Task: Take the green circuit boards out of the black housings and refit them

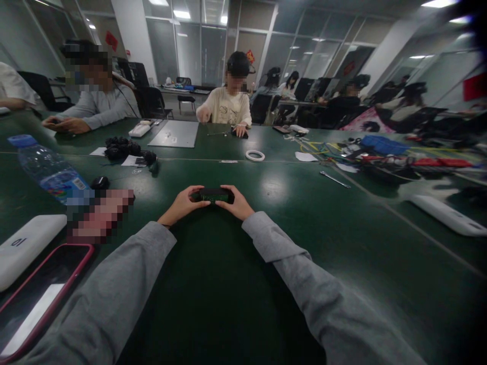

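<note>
Between my two hands is a small dark box-shaped device (pixel 213 195), with a black top edge and a greenish front face that has tiny markings. Its exact kind cannot be made out. My left hand (pixel 189 202) grips its left end, thumb along the front and fingers behind. At the opposite end, my right hand (pixel 233 201) pinches it the same way. The device is held level, just over or on the green table (pixel 236 284); whether it touches is unclear.
Left lie a plastic bottle (pixel 51 170), a white power bank (pixel 30 246) and a red-cased phone (pixel 45 294). Farther off are a tape roll (pixel 254 155), a wrench (pixel 335 179) and tangled cables (pixel 380 157). A white device (pixel 449 215) lies right. Co-workers sit opposite.
</note>
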Demonstrator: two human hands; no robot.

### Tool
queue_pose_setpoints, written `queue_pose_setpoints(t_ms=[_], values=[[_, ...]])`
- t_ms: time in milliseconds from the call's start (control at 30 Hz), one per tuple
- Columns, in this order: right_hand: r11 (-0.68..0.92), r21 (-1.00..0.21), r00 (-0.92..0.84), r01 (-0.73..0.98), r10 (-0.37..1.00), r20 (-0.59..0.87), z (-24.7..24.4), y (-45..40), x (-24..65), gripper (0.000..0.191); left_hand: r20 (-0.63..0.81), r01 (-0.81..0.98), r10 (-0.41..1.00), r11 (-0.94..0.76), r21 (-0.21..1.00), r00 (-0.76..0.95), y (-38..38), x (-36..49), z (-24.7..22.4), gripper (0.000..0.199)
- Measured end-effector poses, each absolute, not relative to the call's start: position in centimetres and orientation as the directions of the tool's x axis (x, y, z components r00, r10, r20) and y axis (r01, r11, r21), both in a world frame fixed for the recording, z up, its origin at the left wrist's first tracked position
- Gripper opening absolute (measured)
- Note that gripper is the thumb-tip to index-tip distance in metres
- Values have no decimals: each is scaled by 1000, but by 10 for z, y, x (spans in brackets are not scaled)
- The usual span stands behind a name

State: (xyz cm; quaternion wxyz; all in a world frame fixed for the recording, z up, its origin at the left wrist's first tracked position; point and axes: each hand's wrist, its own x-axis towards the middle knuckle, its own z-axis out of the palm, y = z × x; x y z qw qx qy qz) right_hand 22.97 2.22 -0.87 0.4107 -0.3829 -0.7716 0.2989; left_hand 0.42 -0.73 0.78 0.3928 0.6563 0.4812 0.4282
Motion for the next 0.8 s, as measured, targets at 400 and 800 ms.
queue_pose_setpoints(t_ms=[400, 800], values=[[483, -832, -359, 274, 854, 377, -9, 22, 229, 61, 110, 324, 989, -137, 936, 101, -8, 6, 14, 60], [374, -921, -422, 106, 856, 299, -13, 32, 235, 39, 71, 351, 992, -104, 931, 107, -14, 8, 22, 60]])
